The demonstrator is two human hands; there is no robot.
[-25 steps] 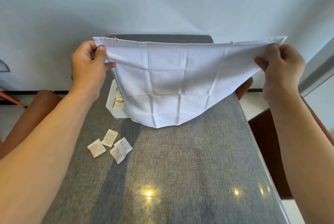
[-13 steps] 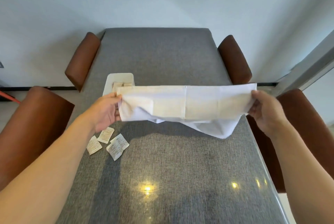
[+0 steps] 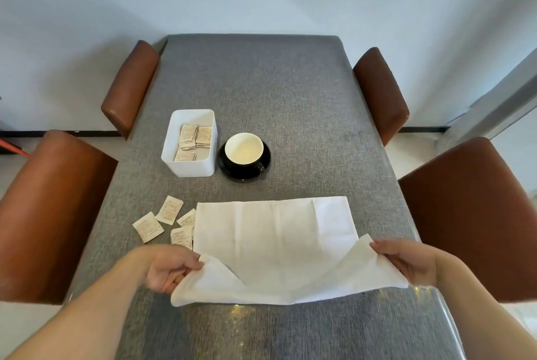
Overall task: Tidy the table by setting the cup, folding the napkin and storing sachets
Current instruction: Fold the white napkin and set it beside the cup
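Observation:
A white napkin (image 3: 276,237) lies spread on the grey table, its far part flat and its near edge raised. My left hand (image 3: 168,268) pinches the near left corner and my right hand (image 3: 406,263) pinches the near right corner. Beyond the napkin a black cup with a cream inside (image 3: 244,148) stands upright on a black saucer (image 3: 232,172). Left of it a white box (image 3: 189,167) holds several sachets. Several loose sachets (image 3: 170,210) lie on the table by the napkin's left edge; one is partly under the cloth.
The grey table (image 3: 290,92) stretches away to a pale wall. Brown chairs flank it: two on the left (image 3: 52,214) and two on the right (image 3: 470,214). The table's right edge (image 3: 453,339) runs close to my right forearm.
The napkin came down from held up in the air to lying on the table. Both hands dropped and drew toward me with its near corners. The cup and box came into sight.

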